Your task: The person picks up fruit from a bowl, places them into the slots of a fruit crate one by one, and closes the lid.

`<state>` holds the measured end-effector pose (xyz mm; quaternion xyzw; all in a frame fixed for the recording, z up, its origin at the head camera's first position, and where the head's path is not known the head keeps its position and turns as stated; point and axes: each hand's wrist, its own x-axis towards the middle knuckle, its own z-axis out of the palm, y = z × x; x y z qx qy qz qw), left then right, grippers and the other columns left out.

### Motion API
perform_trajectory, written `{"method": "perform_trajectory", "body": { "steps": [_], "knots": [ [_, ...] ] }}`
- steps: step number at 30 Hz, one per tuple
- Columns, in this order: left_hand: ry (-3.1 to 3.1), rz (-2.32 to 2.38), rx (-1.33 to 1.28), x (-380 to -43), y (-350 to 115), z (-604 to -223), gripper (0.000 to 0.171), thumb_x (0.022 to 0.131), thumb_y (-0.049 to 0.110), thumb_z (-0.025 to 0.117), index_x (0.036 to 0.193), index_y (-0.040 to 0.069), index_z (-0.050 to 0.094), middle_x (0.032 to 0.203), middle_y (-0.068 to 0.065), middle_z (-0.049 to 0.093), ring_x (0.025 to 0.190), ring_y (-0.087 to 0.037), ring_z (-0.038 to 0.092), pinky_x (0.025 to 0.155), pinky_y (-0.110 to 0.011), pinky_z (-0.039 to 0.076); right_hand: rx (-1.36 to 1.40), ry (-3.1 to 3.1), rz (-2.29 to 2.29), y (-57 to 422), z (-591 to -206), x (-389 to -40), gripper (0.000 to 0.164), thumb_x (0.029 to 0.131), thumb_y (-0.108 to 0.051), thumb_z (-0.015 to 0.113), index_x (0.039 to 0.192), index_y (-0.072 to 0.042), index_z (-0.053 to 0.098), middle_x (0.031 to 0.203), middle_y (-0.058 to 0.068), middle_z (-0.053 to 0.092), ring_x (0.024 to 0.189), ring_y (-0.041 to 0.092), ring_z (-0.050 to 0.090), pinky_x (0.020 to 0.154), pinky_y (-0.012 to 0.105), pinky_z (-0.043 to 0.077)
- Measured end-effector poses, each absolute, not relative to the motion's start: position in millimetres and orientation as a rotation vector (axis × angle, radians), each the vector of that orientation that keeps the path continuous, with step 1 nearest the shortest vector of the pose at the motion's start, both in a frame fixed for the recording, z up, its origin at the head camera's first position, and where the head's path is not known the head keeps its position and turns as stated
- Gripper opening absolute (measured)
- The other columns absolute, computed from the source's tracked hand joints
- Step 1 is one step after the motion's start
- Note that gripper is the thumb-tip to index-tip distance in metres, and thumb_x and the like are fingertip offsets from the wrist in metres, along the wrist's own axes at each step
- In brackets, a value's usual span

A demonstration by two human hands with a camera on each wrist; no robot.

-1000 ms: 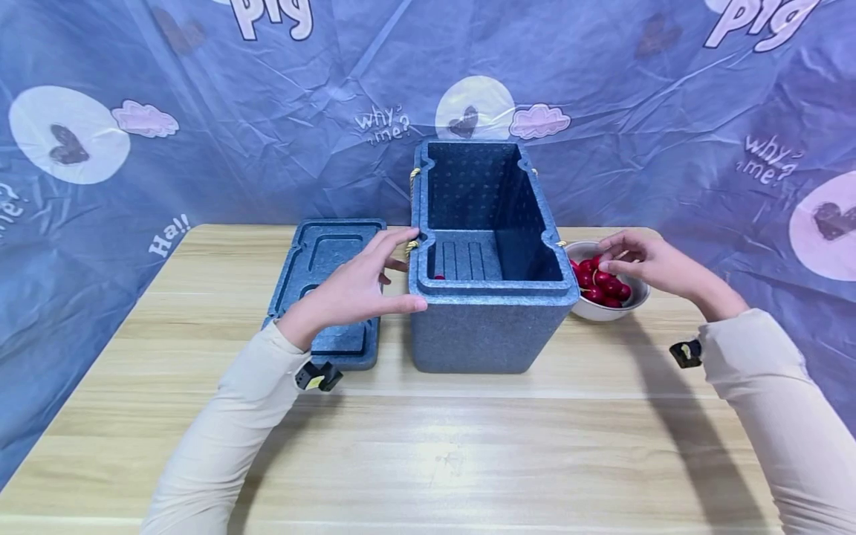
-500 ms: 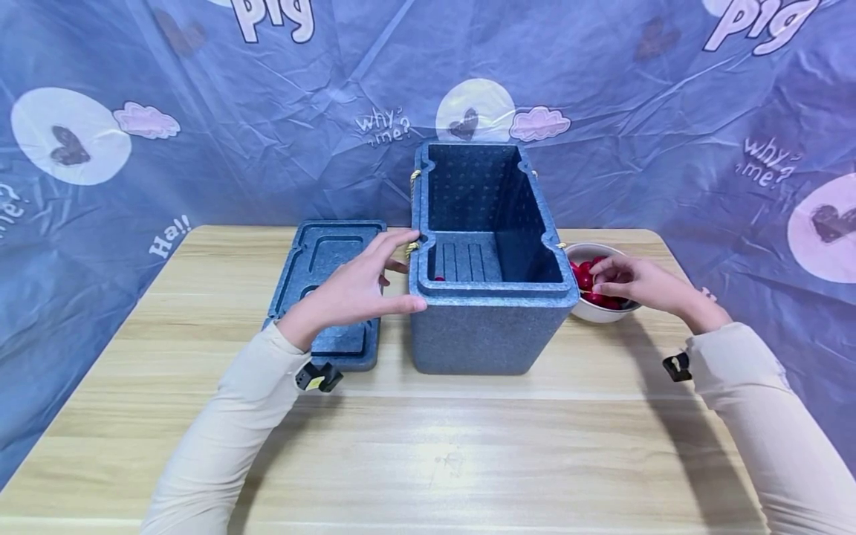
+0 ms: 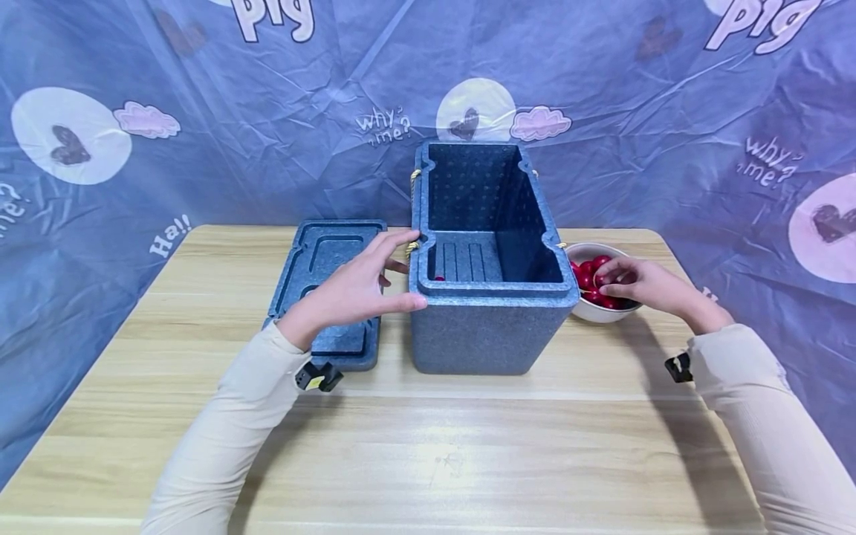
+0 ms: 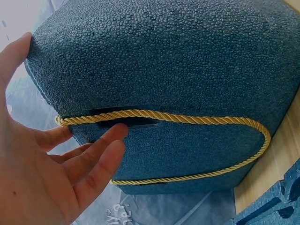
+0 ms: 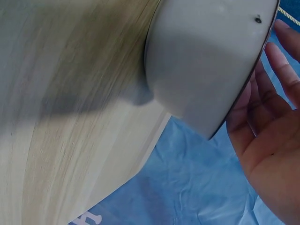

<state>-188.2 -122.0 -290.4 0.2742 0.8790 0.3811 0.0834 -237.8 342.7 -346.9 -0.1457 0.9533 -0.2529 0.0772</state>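
Note:
A deep blue foam box (image 3: pixel 478 334) stands uncovered mid-table; a small red bit, apparently a cherry (image 3: pixel 439 279), shows on its floor. My left hand (image 3: pixel 357 286) rests against its left rim, thumb at the near corner and fingers spread. In the left wrist view the left hand (image 4: pixel 56 159) is beside the box's yellow rope handle (image 4: pixel 187 117) without gripping it. Right of the box, a white bowl (image 3: pixel 602 313) holds several red cherries (image 3: pixel 585 279). My right hand (image 3: pixel 645 286) reaches over its rim, thumb and index finger pinching at a cherry; the bowl hides those fingertips in the right wrist view.
The box's blue lid (image 3: pixel 337 256) lies flat on the wooden table (image 3: pixel 401 453), left of the box and partly under my left forearm. A blue printed cloth (image 3: pixel 301 148) hangs behind the table. The bowl stands close to the box's right wall.
My right hand has moved left and down into the bowl, its fingers drawing together at the cherries. My left hand and the box have stayed in place.

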Motion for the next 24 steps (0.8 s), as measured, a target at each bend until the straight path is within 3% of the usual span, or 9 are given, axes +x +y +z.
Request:
{"method": "perform_trajectory", "body": {
  "steps": [14, 24],
  "knots": [
    [2.601, 1.161, 0.807, -188, -122, -291, 0.091, 0.081, 0.054, 0.071, 0.153, 0.03, 0.02, 0.158, 0.007, 0.019, 0.123, -0.018, 0.055, 0.092, -0.035, 0.049, -0.366, 2.822, -0.768, 355, -347, -246, 0.034, 0.088, -0.01, 0.067, 0.114, 0.009, 0.058, 0.107, 0.028, 0.063, 0.075, -0.004, 0.054, 0.066, 0.017, 0.045],
    [2.584, 1.185, 0.813, -189, -122, -292, 0.093, 0.08, 0.057, 0.071, 0.153, 0.031, 0.02, 0.158, 0.006, 0.018, 0.122, -0.018, 0.055, 0.092, -0.035, 0.048, -0.382, 2.798, -0.637, 351, -343, -251, 0.035, 0.084, -0.012, 0.071, 0.111, 0.007, 0.061, 0.104, 0.023, 0.065, 0.083, 0.009, 0.057, 0.072, 0.018, 0.042]
  ]
}}
